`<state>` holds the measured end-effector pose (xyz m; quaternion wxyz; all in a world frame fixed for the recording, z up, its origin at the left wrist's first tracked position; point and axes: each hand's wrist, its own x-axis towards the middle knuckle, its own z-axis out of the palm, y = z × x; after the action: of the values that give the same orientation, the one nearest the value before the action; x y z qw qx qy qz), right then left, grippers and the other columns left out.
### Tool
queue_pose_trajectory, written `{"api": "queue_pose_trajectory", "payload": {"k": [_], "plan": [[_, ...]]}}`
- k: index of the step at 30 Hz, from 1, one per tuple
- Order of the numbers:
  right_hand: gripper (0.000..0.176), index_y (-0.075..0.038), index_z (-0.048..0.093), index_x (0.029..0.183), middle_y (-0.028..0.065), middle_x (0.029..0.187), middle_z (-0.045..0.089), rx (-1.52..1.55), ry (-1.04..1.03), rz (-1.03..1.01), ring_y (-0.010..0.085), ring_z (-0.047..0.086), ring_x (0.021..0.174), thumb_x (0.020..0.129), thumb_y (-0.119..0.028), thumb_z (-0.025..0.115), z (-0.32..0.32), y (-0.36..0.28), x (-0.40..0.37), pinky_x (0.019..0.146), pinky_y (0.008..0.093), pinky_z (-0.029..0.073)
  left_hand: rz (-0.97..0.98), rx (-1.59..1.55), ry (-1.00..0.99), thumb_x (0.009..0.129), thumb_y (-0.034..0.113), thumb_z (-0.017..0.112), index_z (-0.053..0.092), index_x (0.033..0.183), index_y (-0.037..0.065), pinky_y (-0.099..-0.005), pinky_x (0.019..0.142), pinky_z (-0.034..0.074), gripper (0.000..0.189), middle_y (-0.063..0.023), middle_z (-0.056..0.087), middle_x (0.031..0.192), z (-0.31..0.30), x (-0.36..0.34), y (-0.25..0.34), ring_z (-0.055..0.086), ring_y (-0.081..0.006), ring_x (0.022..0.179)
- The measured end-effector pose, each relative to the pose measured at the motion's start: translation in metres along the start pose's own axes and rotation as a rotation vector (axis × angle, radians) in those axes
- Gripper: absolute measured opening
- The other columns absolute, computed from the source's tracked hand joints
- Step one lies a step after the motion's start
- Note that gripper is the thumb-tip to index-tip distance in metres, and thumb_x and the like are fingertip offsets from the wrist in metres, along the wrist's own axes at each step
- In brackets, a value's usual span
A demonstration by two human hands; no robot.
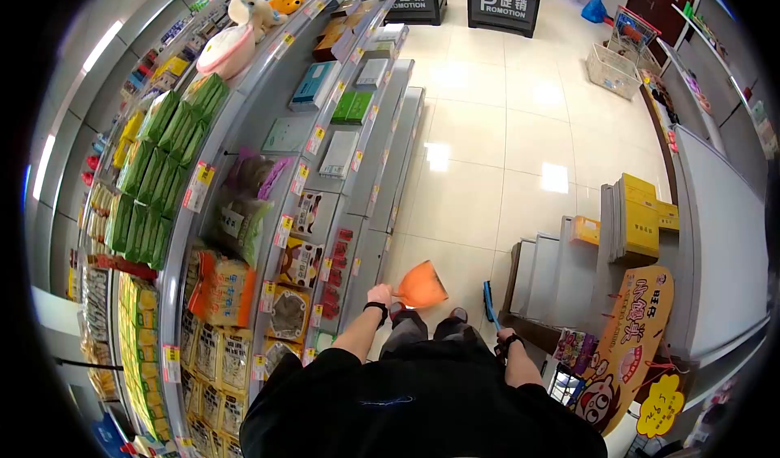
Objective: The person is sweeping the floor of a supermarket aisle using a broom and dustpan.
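An orange dustpan (422,286) hangs just above the tiled floor, its handle in my left hand (379,294), whose fingers are closed round it. On the other side my right hand (507,335) grips the handle of a blue brush (489,297), whose dark bristles point toward the floor. Both hands wear dark wristbands. Between the two tools, the toes of my shoes (460,314) show on the pale tiles.
A long stocked shelf (325,206) runs along my left. Grey steps of a low display (552,263) stand to my right, with yellow boxes (638,214) and a cardboard sign (634,336). Ahead on the tiled floor (471,125) are promotion bins (504,7) and a white basket (611,72).
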<state>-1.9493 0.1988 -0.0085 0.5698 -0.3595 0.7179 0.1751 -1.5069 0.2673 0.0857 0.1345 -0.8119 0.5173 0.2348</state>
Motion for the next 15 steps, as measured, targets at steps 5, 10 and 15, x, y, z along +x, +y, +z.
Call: {"api": "queue_pose_trajectory", "payload": {"k": [5, 10, 15], "plan": [[0.018, -0.008, 0.046, 0.069, 0.0088, 0.051, 0.038, 0.093, -0.047, 0.104, 0.0260, 0.042, 0.040, 0.085, -0.017, 0.044, -0.007, -0.036, -0.067, 0.038, 0.0414, 0.034, 0.133, -0.108, 0.040, 0.085, 0.015, 0.048, 0.064, 0.092, 0.009, -0.0453, 0.075, 0.052, 0.019, -0.0179, 0.065, 0.090, 0.020, 0.009, -0.013, 0.064, -0.0367, 0.086], [0.025, -0.010, 0.038, 0.063, 0.0094, 0.049, 0.034, 0.230, -0.063, 0.203, 0.0277, 0.038, 0.038, 0.084, -0.021, 0.044, 0.007, -0.019, -0.053, 0.038, 0.0421, 0.028, 0.089, -0.054, 0.067, 0.084, 0.020, 0.051, 0.066, 0.091, 0.013, -0.0445, 0.073, 0.052, 0.017, -0.0157, 0.065, 0.090, 0.005, 0.001, 0.008, 0.064, -0.0343, 0.084], [0.026, 0.001, 0.060, 0.090, 0.0193, 0.074, 0.061, -0.252, 0.031, -0.209, 0.0339, 0.059, 0.067, 0.081, -0.018, 0.045, 0.015, 0.020, 0.034, 0.062, 0.0469, 0.045, 0.040, 0.009, 0.162, 0.083, 0.020, 0.053, 0.069, 0.092, 0.019, -0.0419, 0.063, 0.054, 0.018, -0.0104, 0.067, 0.089, 0.015, 0.019, 0.019, 0.066, -0.0307, 0.077]]}}
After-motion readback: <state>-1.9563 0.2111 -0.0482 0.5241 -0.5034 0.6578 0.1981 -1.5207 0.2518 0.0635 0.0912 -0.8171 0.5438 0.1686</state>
